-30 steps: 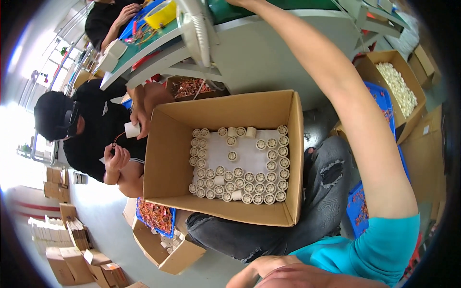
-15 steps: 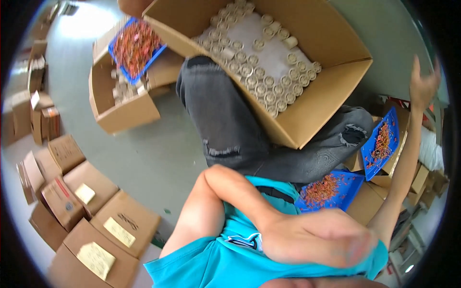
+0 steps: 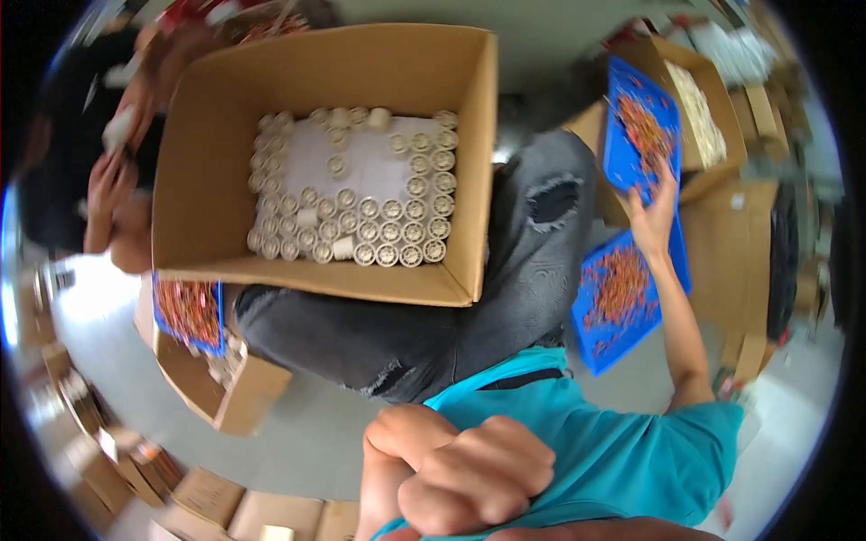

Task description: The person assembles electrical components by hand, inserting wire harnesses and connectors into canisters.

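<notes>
My right hand (image 3: 656,212) reaches to the upper blue tray (image 3: 622,149), thumb and fingers apart at its near end, beside a heap of thin red and orange wire-like pieces (image 3: 642,126). Whether it touches them I cannot tell. Below it lies another blue tray (image 3: 600,352) of similar pieces. My left hand (image 3: 478,478) is curled closed in front of my chest; its fingers hide whatever may be inside. An open cardboard box (image 3: 325,287) rests by my legs. Inside, many small white cylinders (image 3: 391,232) stand in rows around a bare patch, with a few tipped over.
At the left, a person's hand (image 3: 110,185) is near the box. A blue tray of reddish pieces (image 3: 188,311) sits over a smaller carton (image 3: 212,397). At the right stands a carton with pale strips (image 3: 699,113). More cartons (image 3: 275,514) line the lower left.
My view has swung round toward the right. My right hand has come from raised at the far right down to the upper blue tray. The left hand remains near my chest.
</notes>
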`<state>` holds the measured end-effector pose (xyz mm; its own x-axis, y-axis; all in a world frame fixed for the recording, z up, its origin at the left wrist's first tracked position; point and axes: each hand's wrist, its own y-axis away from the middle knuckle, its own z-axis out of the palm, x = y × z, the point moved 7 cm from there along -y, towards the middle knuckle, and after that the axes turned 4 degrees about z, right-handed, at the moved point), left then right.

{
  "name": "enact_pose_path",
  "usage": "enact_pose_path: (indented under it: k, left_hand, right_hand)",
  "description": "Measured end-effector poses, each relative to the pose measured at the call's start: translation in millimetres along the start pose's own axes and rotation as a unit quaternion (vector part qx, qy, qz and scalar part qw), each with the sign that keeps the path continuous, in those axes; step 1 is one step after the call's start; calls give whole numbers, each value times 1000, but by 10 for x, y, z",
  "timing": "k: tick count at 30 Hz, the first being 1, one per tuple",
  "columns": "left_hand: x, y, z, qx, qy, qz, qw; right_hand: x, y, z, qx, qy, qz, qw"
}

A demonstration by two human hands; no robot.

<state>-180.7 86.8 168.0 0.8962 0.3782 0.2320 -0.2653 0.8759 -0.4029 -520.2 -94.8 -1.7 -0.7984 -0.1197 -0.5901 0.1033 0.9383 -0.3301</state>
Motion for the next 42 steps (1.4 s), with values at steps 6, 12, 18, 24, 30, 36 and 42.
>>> enact_pose_path:
  k: [6,12,18,24,30,36,42]
  left_hand:
    - [-115,-284,-373,-368,-231,-74,898]
    - [110,-951,-2340,-102,-697,-379,600]
    - [446,-1531,-4750,-258,-857,-388,218]
    - [187,-537,-6068,-218,-748,-627,0]
    - [-183,-255,-6104,-262,-781,-566,-19]
    - [-102,-556,-5767,-292,-765,-574,27]
    - [-129,-1197,-4943,-352,-722,-582,130]
  right_hand:
    - [385,39,-36,24,108,7,994]
    - [1133,-207,-72,-1,68,197,978]
    - [1618,-410,38,-39,236,177,955]
    - [1377,-336,237,-183,190,258,929]
    - [1415,-313,111,-155,242,287,914]
    - [1319,-414,-316,-87,169,232,954]
    - [816,-595,-961,42,154,184,970]
